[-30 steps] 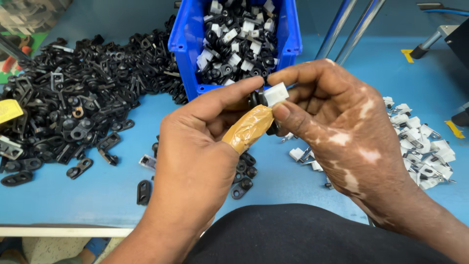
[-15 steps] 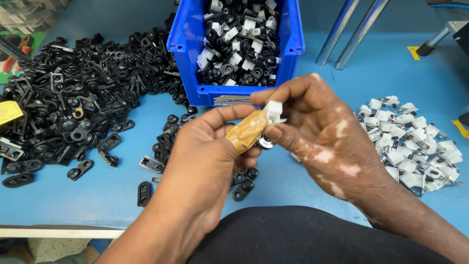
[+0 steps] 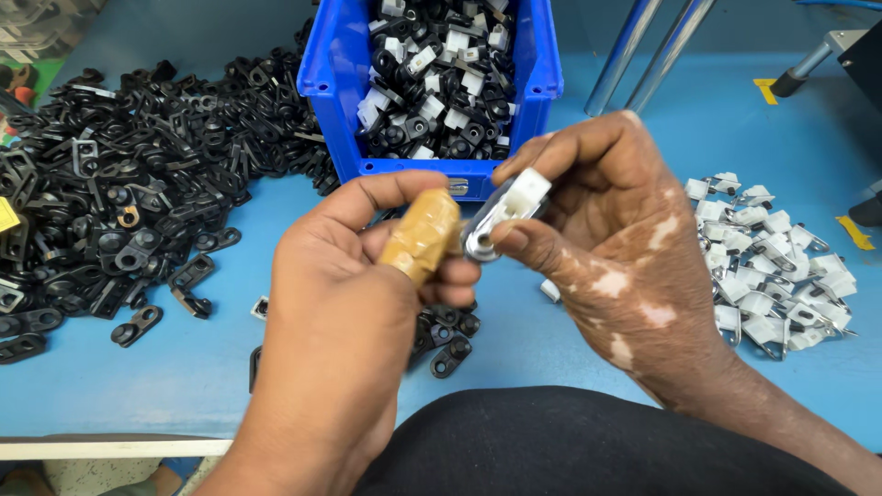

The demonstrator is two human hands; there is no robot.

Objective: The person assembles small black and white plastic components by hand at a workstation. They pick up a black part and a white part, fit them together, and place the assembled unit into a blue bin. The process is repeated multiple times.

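Our left hand (image 3: 340, 321) wears tan tape wrapped around the thumb (image 3: 423, 237), wrinkled and glossy. Our right hand (image 3: 616, 248) is bare, no glove or ring. Both forearms show no sleeves. Dark cloth (image 3: 570, 450) covers our lap.

**Plastic, Metal and Tape**

The small clip (image 3: 503, 213) had a matt white plastic cap and a shiny metal base. The thumb wrap (image 3: 423, 236) looked like glossy tan tape. The bin (image 3: 335, 83) was smooth blue plastic; the left pile (image 3: 119, 193) was black, slightly glossy.
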